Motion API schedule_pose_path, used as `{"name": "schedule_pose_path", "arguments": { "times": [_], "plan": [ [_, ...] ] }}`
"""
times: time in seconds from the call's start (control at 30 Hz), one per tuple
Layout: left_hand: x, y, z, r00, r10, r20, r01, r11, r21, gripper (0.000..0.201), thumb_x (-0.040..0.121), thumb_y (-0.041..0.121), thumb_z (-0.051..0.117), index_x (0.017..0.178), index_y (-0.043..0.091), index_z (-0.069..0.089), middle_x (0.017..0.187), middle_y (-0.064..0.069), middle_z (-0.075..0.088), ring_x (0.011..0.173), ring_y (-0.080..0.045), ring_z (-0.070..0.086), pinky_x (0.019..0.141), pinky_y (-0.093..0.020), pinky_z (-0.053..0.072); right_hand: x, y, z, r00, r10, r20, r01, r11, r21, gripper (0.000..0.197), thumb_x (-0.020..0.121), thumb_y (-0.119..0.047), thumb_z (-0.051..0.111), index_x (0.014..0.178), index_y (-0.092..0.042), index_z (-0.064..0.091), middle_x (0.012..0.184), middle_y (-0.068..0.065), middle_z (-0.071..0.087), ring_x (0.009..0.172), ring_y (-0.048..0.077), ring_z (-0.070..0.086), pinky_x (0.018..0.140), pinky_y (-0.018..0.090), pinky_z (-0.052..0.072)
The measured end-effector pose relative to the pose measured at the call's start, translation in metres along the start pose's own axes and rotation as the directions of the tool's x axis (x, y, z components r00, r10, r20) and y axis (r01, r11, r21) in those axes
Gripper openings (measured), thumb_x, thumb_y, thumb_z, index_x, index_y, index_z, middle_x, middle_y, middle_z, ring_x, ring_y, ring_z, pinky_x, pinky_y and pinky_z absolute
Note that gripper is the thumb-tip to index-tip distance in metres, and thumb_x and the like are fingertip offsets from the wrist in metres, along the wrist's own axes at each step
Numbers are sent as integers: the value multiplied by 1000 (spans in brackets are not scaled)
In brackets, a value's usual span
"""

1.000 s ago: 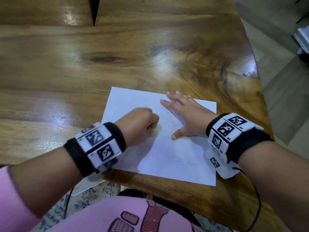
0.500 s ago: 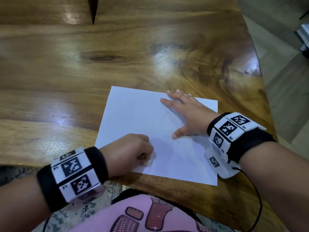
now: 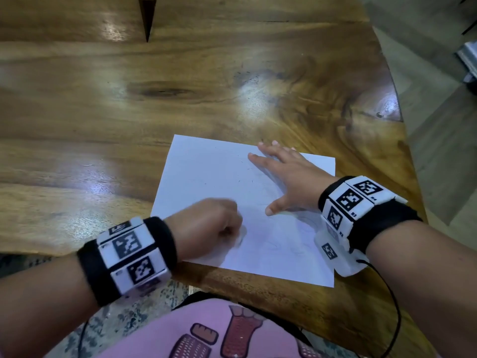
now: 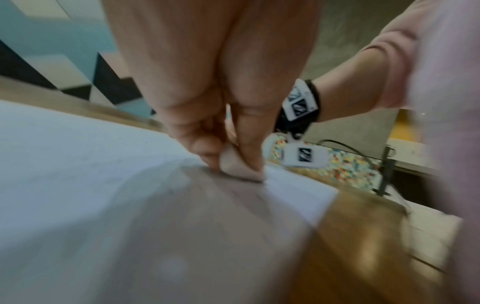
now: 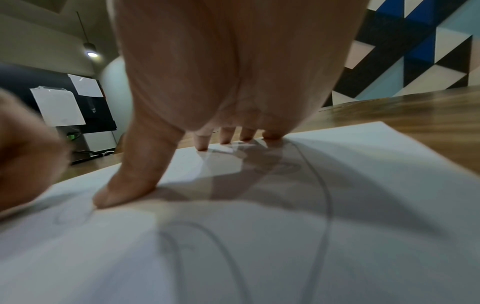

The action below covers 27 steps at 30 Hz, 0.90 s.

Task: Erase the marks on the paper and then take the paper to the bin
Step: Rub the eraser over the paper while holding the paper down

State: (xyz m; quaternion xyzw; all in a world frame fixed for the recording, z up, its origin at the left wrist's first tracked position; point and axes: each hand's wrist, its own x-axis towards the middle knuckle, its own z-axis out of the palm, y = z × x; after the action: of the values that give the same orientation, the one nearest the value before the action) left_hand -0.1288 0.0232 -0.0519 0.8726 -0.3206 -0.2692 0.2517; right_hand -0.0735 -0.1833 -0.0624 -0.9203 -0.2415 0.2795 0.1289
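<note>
1. We are pinching a pale eraser (image 4: 240,167) in our left hand (image 3: 209,226), fingers curled round it, and its lower end is touching the paper (image 3: 206,171).
2. We are laying our right hand (image 3: 286,174) flat on the paper, fingers straight and spread, thumb (image 5: 135,170) pressing down too.
3. The paper is lying on the wooden counter (image 3: 154,86), near its front edge, with faint pencil curves (image 5: 326,195) showing beside our right hand.
</note>
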Motion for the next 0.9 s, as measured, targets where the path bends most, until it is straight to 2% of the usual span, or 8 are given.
{"name": "schedule_pose_path", "arguments": {
  "times": [0.07, 0.13, 0.27, 0.43, 0.5, 0.63, 0.77, 0.9],
  "plan": [
    [12, -3, -4, 993, -42, -114, 47, 998, 41, 10, 73, 7, 63, 65, 13, 62, 71, 6, 48, 68, -18, 54, 66, -30, 45, 0, 0, 0, 1000, 4, -2, -4, 1000, -5, 108, 71, -44, 76, 149, -34, 2, 158, -10, -13, 144, 12, -17, 115, 30, -11],
    [9, -4, -1, 992, -49, -114, 51, 999, 18, 15, 74, 7, 64, 63, 14, 59, 68, 9, 44, 66, -16, 50, 63, -27, 41, 0, 0, 0, 1000, 5, 2, -5, 1000, -9, 108, 71, -44, 76, 149, -34, 2, 158, -9, -13, 144, 12, -17, 116, 30, -10],
    [-16, -3, 9, 998, 9, 60, -5, 998, -55, 14, 72, 3, 62, 62, 14, 60, 72, 10, 45, 65, 0, 44, 60, -3, 34, 0, 1, -1, 1000, 0, 1, 0, 1000, -8, 108, 71, -45, 76, 150, -34, 2, 158, -9, -13, 144, 12, -17, 115, 30, -11],
    [-2, -15, -1, 980, -62, -187, 65, 998, 9, 13, 72, 9, 68, 63, 15, 60, 67, 8, 43, 60, -12, 48, 59, -16, 34, -1, 0, -1, 1000, -3, -8, 3, 1000, 1, 108, 71, -43, 76, 149, -34, 3, 158, -10, -12, 144, 11, -17, 113, 26, -12],
    [-11, -13, 5, 988, -62, -142, 59, 998, -25, 15, 73, 8, 67, 61, 12, 58, 67, 8, 43, 60, -11, 48, 58, -17, 33, -1, 0, -1, 1000, -1, -3, 1, 1000, 5, 108, 71, -43, 76, 150, -34, 3, 157, -10, -12, 144, 11, -17, 112, 26, -12],
    [-31, -8, 15, 996, -75, 49, 77, 996, -50, 14, 73, 9, 63, 62, 13, 55, 68, 16, 41, 61, 4, 43, 60, -10, 33, -2, -1, -2, 1000, 2, 9, -2, 1000, 4, 108, 72, -44, 76, 150, -34, 1, 157, -10, -13, 144, 10, -18, 114, 28, -12],
    [2, -9, -5, 992, -78, -103, 78, 997, -3, 9, 72, 11, 65, 64, 13, 61, 69, 7, 47, 63, -12, 48, 57, -14, 32, -1, -1, -2, 1000, 5, 11, -5, 1000, -4, 108, 72, -43, 76, 149, -34, 1, 158, -9, -13, 144, 11, -18, 114, 29, -11],
    [-2, -10, 0, 992, -74, -97, 71, 997, -33, 17, 74, 9, 66, 61, 15, 58, 66, 11, 44, 59, -6, 44, 57, -11, 33, -1, -1, -2, 1000, 7, 14, -7, 1000, -4, 108, 72, -44, 76, 149, -35, 0, 157, -10, -14, 143, 11, -19, 115, 29, -11]
  ]
}}
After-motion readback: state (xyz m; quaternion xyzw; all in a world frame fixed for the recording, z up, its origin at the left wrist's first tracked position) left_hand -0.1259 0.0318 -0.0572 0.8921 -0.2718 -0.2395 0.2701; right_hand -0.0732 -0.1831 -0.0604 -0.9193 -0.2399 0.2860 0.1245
